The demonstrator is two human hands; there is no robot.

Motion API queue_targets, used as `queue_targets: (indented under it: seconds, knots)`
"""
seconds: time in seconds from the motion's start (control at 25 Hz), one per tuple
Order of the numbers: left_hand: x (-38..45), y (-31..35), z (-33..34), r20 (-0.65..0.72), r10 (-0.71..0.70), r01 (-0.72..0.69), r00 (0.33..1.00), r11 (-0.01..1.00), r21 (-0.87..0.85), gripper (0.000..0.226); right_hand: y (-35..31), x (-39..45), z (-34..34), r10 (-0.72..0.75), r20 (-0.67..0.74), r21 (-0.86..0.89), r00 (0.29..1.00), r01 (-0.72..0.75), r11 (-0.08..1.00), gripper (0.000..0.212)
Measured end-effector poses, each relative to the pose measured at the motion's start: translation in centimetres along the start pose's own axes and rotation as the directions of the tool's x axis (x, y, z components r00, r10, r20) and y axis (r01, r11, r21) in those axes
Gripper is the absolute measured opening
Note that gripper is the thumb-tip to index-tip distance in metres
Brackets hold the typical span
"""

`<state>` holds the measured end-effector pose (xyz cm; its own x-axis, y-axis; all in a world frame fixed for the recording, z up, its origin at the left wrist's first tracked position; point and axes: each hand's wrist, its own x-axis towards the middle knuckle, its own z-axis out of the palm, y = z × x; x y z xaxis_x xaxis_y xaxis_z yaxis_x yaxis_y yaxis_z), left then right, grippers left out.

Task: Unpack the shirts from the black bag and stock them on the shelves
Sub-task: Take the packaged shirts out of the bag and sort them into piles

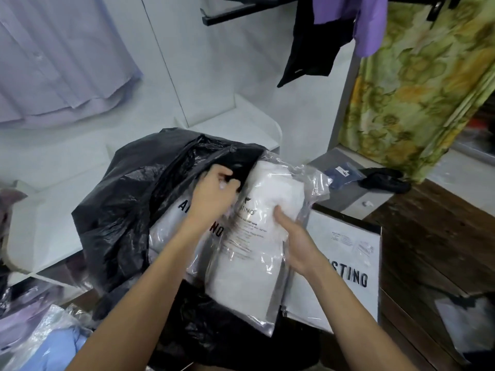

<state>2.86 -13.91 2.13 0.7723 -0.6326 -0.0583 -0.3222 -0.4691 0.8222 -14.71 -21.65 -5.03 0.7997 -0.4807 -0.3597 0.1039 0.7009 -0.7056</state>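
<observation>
Soft, even indoor light — bright on the white laminate shelves (235, 124), with only faint shadows. Glare streaks the crinkled black plastic bag (126, 210). Wide-angle bending curves the edges — corners slightly smeared.

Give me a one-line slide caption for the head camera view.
Left hand grips the black bag rim while the right hand holds a packaged white shirt beside white shelves.

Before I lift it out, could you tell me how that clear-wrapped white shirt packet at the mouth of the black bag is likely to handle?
The white shirt packet will probably flex rather than stay stiff: it is folded cloth in thin wrinkled film. The glossy film looks slippery, so the right hand gripping its edge may slide. It seems light for its size.
</observation>
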Motion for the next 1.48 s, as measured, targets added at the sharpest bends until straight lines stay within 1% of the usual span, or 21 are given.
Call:
queue_targets:
  seconds: [0.04,0.08,0.12,0.2,0.28,0.44,0.48,0.6,0.64,0.68,0.72,0.76,0.84,0.88,0.92,1.04,1.08,1.12,1.24,1.4,1.48]
  knots:
    - [0.2,0.1,0.0,0.072,-0.106,0.114,0.992,0.986,-0.118,0.042,-0.7,-0.6,-0.5,-0.027,-0.008,0.013,1.000,0.027,1.000,0.048]
    - [0.2,0.2,0.2,0.236,-0.192,0.239,0.953,0.953,-0.188,0.060,-1.5,-1.2,-1.0,-0.055,-0.022,0.016,0.998,0.056,0.998,0.054]
    - [-0.1,0.1,0.4,0.429,-0.228,0.342,0.874,0.916,-0.209,0.070,-2.2,-1.7,-1.7,-0.082,-0.031,0.006,0.996,0.082,0.997,0.056]
    - [-1.4,0.0,1.2,0.643,-0.142,0.410,0.752,0.866,-0.288,0.060,-3.6,-2.8,-2.7,-0.108,-0.075,-0.016,0.991,0.108,0.994,0.059]
    - [-2.6,0.5,1.7,0.650,-0.074,0.444,0.756,0.788,-0.427,0.046,-4.8,-3.9,-4.1,-0.118,-0.137,-0.047,0.984,0.113,0.993,0.057]
    - [-3.6,1.7,2.6,0.602,0.032,0.375,0.798,0.755,-0.538,0.044,-6.2,-5.2,-6.7,-0.246,-0.245,-0.175,0.938,0.206,0.963,0.043]
    - [-3.7,2.3,2.9,0.556,0.039,0.346,0.830,0.746,-0.569,0.040,-6.3,-5.1,-6.9,-0.313,-0.306,-0.245,0.899,0.243,0.939,0.040]
    - [-4.6,5.2,4.4,0.366,0.098,0.175,0.926,0.747,-0.642,0.032,-6.3,-5.3,-6.7,-0.519,-0.500,-0.496,0.693,0.262,0.828,0.044]
    - [-5.1,6.1,5.2,0.312,0.137,0.101,0.940,0.763,-0.639,0.030,-6.5,-5.8,-6.1,-0.525,-0.453,-0.496,0.720,0.286,0.820,0.042]
    - [-5.6,6.9,6.2,0.288,0.174,0.043,0.941,0.786,-0.617,0.029,-6.7,-6.2,-5.4,-0.488,-0.337,-0.445,0.806,0.320,0.836,0.039]
    - [-6.2,7.5,7.1,0.319,0.214,0.009,0.923,0.818,-0.576,0.030,-6.7,-6.7,-4.6,-0.414,-0.212,-0.391,0.885,0.311,0.866,0.040]
    - [-6.9,8.0,7.8,0.408,0.249,-0.001,0.878,0.855,-0.518,0.036,-6.9,-7.1,-3.7,-0.375,-0.127,-0.371,0.918,0.307,0.877,0.042]
    - [-7.6,8.1,8.4,0.628,0.284,-0.007,0.724,0.914,-0.405,0.055,-7.2,-7.4,-3.1,-0.399,-0.103,-0.420,0.911,0.324,0.848,0.037]
    - [-7.5,8.0,8.3,0.669,0.277,0.008,0.690,0.921,-0.390,0.064,-7.4,-7.5,-3.2,-0.433,-0.140,-0.446,0.891,0.334,0.831,0.034]
    - [-7.3,7.9,7.8,0.657,0.275,0.033,0.702,0.909,-0.416,0.067,-7.7,-7.7,-3.4,-0.445,-0.183,-0.436,0.876,0.334,0.836,0.032]
    - [-5.5,7.3,6.2,0.292,0.140,0.038,0.946,0.847,-0.530,0.046,-8.9,-9.1,-4.2,-0.378,-0.273,-0.286,0.885,0.301,0.910,0.037]
    - [-4.6,6.7,5.9,0.238,0.094,0.051,0.967,0.840,-0.540,0.041,-9.3,-9.7,-4.6,-0.369,-0.278,-0.257,0.887,0.301,0.918,0.038]
    - [-4.0,6.1,5.6,0.296,0.090,0.089,0.951,0.837,-0.540,0.040,-9.6,-10.0,-5.1,-0.366,-0.274,-0.238,0.889,0.306,0.922,0.038]
    - [-3.0,3.8,5.8,0.563,0.123,0.249,0.817,0.805,-0.538,0.041,-10.4,-10.0,-6.4,-0.394,-0.295,-0.379,0.871,0.272,0.885,0.047]
    - [-3.5,2.3,9.4,0.527,0.090,0.209,0.845,0.851,-0.481,0.037,-8.5,-8.6,-10.2,-0.486,-0.335,-0.504,0.808,0.282,0.816,0.027]
    - [-3.4,0.9,12.0,0.568,0.035,0.225,0.823,0.897,-0.381,0.047,-6.6,-8.4,-12.5,-0.471,-0.374,-0.548,0.799,0.219,0.807,0.044]
